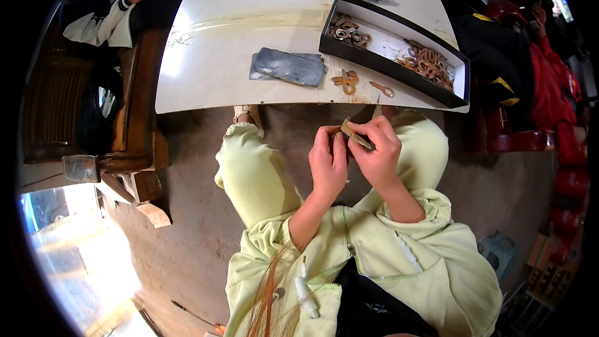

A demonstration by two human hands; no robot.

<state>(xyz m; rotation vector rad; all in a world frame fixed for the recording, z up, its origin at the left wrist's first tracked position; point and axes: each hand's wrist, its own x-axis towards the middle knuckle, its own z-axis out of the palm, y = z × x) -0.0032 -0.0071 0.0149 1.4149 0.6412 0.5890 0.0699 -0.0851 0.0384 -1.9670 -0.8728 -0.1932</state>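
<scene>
On the white table [218, 50], a black box [374, 66] of rusty ring-ended pieces [429, 65] sits near, apparently for easy reach. Off its edge, the right hand [381, 150] pinches a brownish strip [357, 136]; whether the left hand [329, 159] beside it pinches too, I cannot tell.

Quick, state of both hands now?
Left hand: closed, fingertips close by the tan piece; can't tell what, if anything, it pinches.
Right hand: closed, holding the tan piece.
</scene>
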